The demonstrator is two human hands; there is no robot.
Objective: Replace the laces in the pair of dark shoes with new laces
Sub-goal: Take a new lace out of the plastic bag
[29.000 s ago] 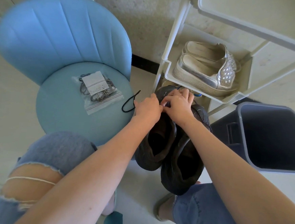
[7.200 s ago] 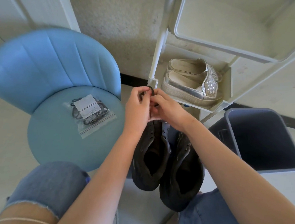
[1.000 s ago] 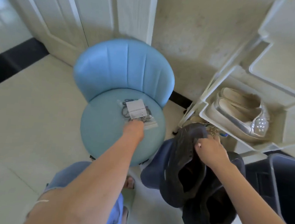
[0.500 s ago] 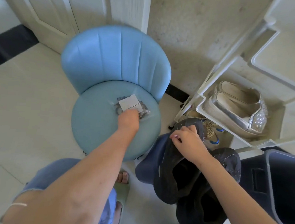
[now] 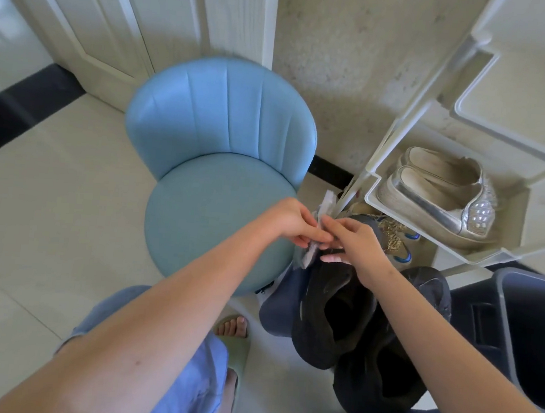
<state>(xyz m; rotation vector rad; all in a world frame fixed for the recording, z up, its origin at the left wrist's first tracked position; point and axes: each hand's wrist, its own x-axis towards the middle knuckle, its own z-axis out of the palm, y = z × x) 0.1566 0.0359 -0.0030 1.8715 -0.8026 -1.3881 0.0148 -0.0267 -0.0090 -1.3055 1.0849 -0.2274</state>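
Two dark shoes (image 5: 337, 315) rest on my right thigh, openings up, the nearer one (image 5: 380, 387) lower right. Above their toes my left hand (image 5: 291, 222) pinches a clear plastic bag of new laces (image 5: 313, 248), whose white label end (image 5: 327, 202) sticks up behind the fingers. My right hand (image 5: 354, 245) meets it from the right, its fingers curled on the same bag. Most of the bag is hidden by both hands.
A blue round-seated chair (image 5: 212, 208) stands to the left, its seat bare. A white shoe rack (image 5: 373, 188) on the right holds silver slip-ons (image 5: 438, 196). A grey bin (image 5: 531, 334) sits at right. My sandalled foot (image 5: 232, 330) is on the tiled floor.
My left hand lifted the lace bag off the chair seat and carried it right, over the shoes. My right hand left the shoe and took hold of the bag.
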